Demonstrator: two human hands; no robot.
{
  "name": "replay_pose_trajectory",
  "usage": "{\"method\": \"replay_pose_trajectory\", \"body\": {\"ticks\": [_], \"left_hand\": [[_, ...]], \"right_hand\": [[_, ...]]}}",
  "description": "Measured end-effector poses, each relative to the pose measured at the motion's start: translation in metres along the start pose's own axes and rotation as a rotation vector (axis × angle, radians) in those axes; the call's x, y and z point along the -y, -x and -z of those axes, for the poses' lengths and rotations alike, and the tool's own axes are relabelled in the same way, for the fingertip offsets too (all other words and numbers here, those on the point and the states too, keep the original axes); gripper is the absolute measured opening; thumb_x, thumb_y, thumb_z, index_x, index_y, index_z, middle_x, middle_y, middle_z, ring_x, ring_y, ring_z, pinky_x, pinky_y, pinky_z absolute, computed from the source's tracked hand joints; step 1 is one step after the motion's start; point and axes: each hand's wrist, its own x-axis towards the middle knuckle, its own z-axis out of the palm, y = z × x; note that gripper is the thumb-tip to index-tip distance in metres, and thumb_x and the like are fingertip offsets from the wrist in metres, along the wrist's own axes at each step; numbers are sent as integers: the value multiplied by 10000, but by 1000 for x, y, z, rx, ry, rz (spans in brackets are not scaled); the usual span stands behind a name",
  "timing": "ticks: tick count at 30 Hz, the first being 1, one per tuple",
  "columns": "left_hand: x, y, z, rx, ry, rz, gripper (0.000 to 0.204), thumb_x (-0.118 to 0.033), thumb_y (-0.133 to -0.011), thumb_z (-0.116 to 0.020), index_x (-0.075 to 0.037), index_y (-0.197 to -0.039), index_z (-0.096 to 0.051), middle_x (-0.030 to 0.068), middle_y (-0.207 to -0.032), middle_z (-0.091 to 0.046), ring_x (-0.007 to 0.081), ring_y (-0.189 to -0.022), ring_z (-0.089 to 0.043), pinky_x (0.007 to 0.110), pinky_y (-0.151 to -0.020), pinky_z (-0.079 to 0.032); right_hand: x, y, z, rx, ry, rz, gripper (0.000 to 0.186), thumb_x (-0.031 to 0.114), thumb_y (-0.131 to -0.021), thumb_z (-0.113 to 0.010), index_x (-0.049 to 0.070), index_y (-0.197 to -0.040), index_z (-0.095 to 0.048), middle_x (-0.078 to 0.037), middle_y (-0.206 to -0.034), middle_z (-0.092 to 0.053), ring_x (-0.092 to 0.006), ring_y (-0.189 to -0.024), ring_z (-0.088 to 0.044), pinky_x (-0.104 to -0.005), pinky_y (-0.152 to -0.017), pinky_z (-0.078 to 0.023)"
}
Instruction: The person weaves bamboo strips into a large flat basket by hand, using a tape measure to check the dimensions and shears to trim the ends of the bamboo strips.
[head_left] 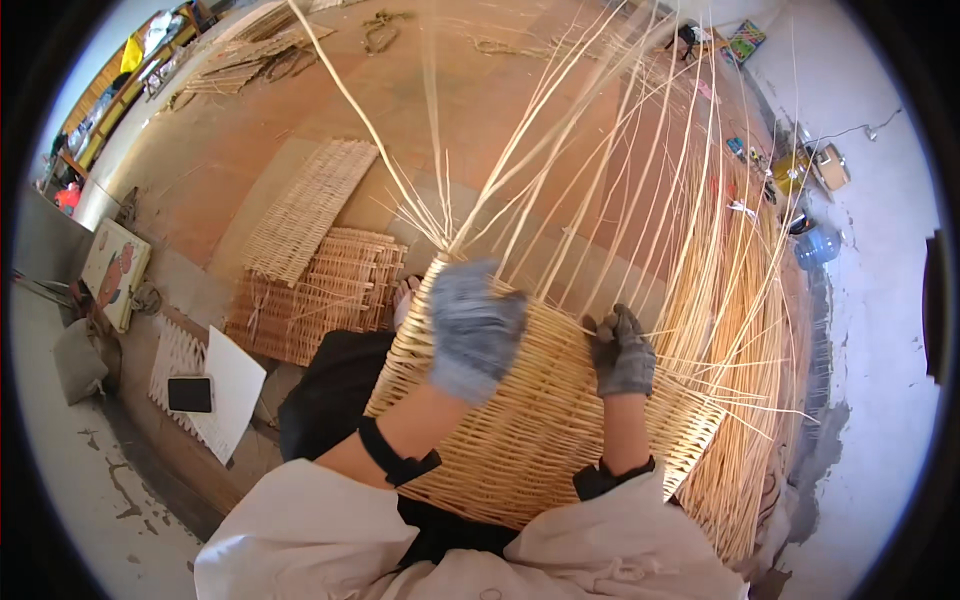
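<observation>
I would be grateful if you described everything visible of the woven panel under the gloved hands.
The woven panel is pale golden and looks like wicker, tightly woven in rows with ridged side edges. Long unwoven rods fan out from its far edge. It lies slanted, apparently across the person's dark trousers. The blurred, gloved left hand is near its far left corner, contact unclear; the right hand seems to touch its far edge.

A blue-grey glove (465, 320) is covering the left hand (475, 325), blurring as we look, and a grey glove (628, 372) is dressing the right hand (624, 350), darkening toward the fingers (603, 340)! Black bands (395, 455) are circling both forearms (626, 430), and a pale beige shirt (500, 578) is billowing into loose, wide sleeves (305, 515).
</observation>
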Motion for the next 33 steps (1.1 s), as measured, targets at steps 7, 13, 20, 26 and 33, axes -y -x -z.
{"method": "replay_pose_trajectory", "body": {"ticks": [7, 13, 20, 26, 33], "left_hand": [[-70, -14, -20, 489, -388, -40, 696, -640, -734, -518, -288, -1322, -399, 108, -1221, -499, 271, -1183, -421, 556, -1024, -89], [-12, 0, 3, 77, 62, -67, 548, -422, -795, -572, -140, -1255, -477, 127, -1163, -532, 250, -1092, -495, 462, -951, -295], [94, -6, -10, 160, 747, 219, 626, -328, -758, -690, -29, -1254, -455, 166, -1134, -569, 266, -1056, -533, 310, -908, -413], [103, -9, -20, 231, 804, 193, 713, -421, -718, -698, -32, -1260, -447, 156, -1149, -568, 244, -1048, -549, 281, -901, -414], [88, 3, 6, 96, 645, 305, 545, -372, -685, -717, -23, -1082, -583, 153, -1043, -615, 275, -922, -600, 335, -829, -457]], "right_hand": [[12, -72, 12, 229, 757, 354, 426, 153, -858, -489, 36, -1259, -404, -122, -985, -565, -210, -859, -558, -291, -795, -486], [14, 32, 83, -222, 44, 119, 328, 38, -849, -513, -19, -1173, -502, -90, -837, -604, -144, -662, -589, -320, -589, -555], [32, 65, -44, 446, 669, 236, 214, 81, -770, -619, -8, -965, -613, -129, -770, -633, -192, -623, -612, -287, -529, -481], [-25, 42, -143, 260, 1363, 790, 254, 300, -814, -558, 62, -871, -625, -175, -758, -604, -340, -697, -590, -386, -642, -462], [-19, 62, -185, 739, 1757, 1035, 248, 210, -725, -624, 14, -875, -646, -192, -790, -635, -298, -677, -613, -375, -639, -502]]}}
